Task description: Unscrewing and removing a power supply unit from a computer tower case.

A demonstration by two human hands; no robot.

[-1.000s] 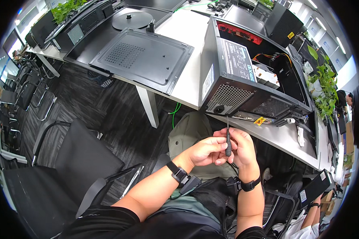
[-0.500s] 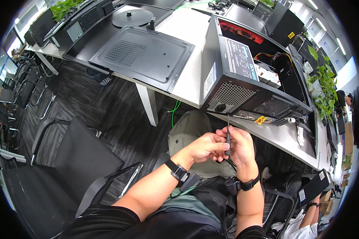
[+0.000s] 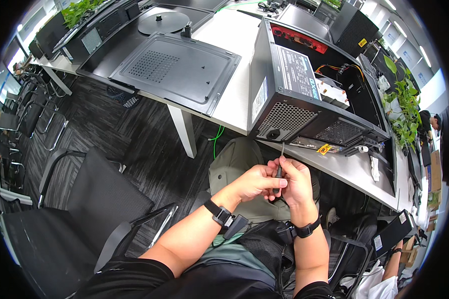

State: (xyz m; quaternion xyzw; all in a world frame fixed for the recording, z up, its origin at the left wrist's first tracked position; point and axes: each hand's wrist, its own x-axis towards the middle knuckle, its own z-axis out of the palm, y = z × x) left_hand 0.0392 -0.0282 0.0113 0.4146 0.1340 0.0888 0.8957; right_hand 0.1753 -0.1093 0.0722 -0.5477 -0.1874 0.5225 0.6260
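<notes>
A small screwdriver (image 3: pixel 278 174) with a dark handle and thin metal shaft stands between my two hands, its tip toward the case. My left hand (image 3: pixel 254 185) is closed around the handle, thumb laid over it. Fingers of my right hand (image 3: pixel 299 184) pinch the screwdriver near the base of its shaft. Just beyond the tip, an open black computer case (image 3: pixel 263 102) lies on the table with its rear toward me. Inside are a labelled power supply (image 3: pixel 295 70) and a white-topped cooler (image 3: pixel 333 93). Whether the tip touches the case is unclear.
A detached black side panel (image 3: pixel 182 74) lies left of the case on the white table (image 3: pixel 229 37). Behind it is a round black base (image 3: pixel 157 22). An office chair (image 3: pixel 105 189) stands at my left. Lower right, another person's hand holds a black box (image 3: pixel 394 233).
The screwdriver has shifted slightly left and tilts a little more, with my left thumb now farther across its handle. Both hands keep hold of it.
</notes>
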